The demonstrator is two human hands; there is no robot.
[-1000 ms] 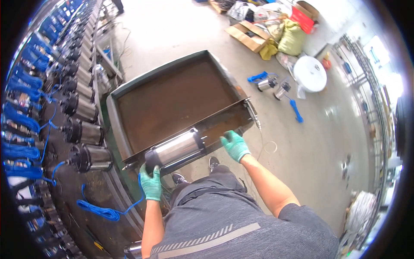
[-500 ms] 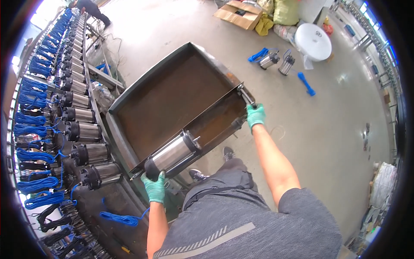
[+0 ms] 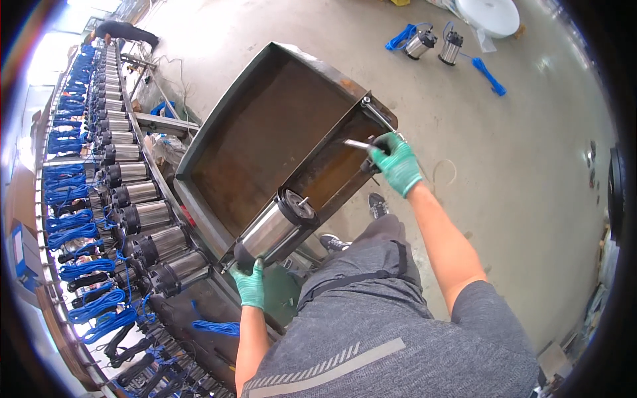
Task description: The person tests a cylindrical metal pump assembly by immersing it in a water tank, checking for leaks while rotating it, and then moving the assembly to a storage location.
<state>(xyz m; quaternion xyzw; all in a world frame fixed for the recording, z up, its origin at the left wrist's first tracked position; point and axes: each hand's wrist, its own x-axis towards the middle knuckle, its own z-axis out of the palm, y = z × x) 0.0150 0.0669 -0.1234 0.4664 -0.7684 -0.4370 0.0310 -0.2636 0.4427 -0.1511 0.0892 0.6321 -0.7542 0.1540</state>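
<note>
A steel-bodied pump motor (image 3: 268,229) with black ends and a shaft lies slanted in the narrow trough along the near side of a rusty metal tray (image 3: 204,222). My left hand (image 3: 250,286), in a green glove, grips its lower black end with the thumb on top. At the trough's far end my right hand (image 3: 399,167), gloved too, is closed round a dark hand tool with a shiny metal tip (image 3: 357,143). Its exact kind is hidden by the fingers and blur. Beside that hand, a metal rod (image 3: 379,115) is fixed to the trough's end.
On the left, a long rack carries a row of similar motors (image 3: 154,216) and coiled blue cables (image 3: 91,266). Two motors (image 3: 422,44) with blue cable stand on the floor at the far right, near a white roll (image 3: 490,16). Far left, a person (image 3: 124,32) bends over the rack.
My right hand has left the rod at the trough's end and now holds the tool over the trough. My left hand stays at the motor's lower end. The view has shifted.
</note>
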